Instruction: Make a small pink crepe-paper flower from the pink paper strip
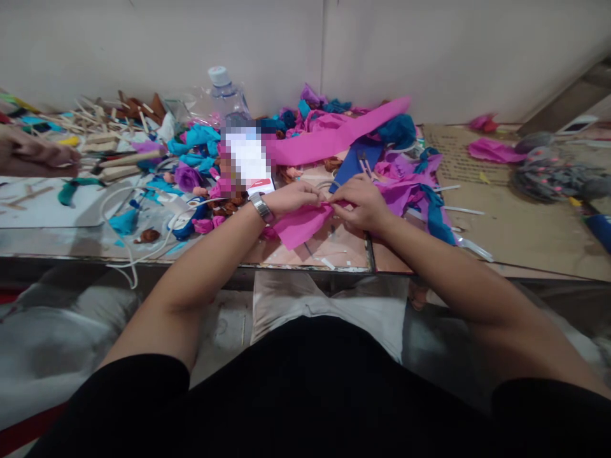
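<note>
Both hands meet over the table's front half, fingertips almost touching, on a piece of bright pink crepe paper (300, 230). My left hand (296, 197), with a metal watch (260, 207) at the wrist, pinches its upper edge. Opposite it, my right hand (365, 202) has thumb and fingers closed on the same paper. The paper hangs toward the table below the left fingers. Just behind the hands lie a blue strip (356, 162) and a long pink crepe strip (329, 143). A lit phone (248, 159) stands beyond my left wrist.
A water bottle (229, 95) stands behind the phone. Paper flowers (189, 177), a white cable (128, 242) and wooden sticks (93, 117) crowd the left. Another person's hand (35, 152) reaches in there. Cardboard (458, 222) and a grey bundle (548, 175) lie right.
</note>
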Demonstrator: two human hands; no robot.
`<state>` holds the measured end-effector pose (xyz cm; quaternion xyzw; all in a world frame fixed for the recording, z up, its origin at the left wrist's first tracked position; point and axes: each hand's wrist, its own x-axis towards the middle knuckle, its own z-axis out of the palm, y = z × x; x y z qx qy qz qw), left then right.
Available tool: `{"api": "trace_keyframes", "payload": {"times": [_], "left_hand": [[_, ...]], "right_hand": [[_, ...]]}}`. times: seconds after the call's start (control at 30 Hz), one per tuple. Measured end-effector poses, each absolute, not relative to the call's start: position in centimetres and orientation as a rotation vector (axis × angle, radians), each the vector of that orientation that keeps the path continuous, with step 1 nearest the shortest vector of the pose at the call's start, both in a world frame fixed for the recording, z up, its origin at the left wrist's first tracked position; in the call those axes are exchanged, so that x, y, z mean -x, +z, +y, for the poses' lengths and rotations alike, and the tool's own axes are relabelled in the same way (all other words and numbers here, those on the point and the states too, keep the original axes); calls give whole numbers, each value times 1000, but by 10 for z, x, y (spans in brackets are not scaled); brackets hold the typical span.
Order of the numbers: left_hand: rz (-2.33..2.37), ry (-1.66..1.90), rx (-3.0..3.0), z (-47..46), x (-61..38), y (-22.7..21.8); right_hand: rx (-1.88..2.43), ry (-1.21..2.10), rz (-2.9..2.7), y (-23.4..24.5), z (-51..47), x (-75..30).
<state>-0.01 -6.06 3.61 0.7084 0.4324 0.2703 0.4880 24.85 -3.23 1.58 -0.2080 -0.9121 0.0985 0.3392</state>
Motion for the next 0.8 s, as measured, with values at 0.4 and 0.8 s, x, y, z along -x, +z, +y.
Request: {"api": "trace_keyframes", "payload": {"times": [0.4, 0.8], "left_hand": [[1010, 523, -1839, -65, -2, 46], [1074, 696, -1767, -59, 0, 33]], "right_hand": [[554, 256, -2366, 14, -33, -248], [504, 274, -2363, 14, -33, -247]]}}
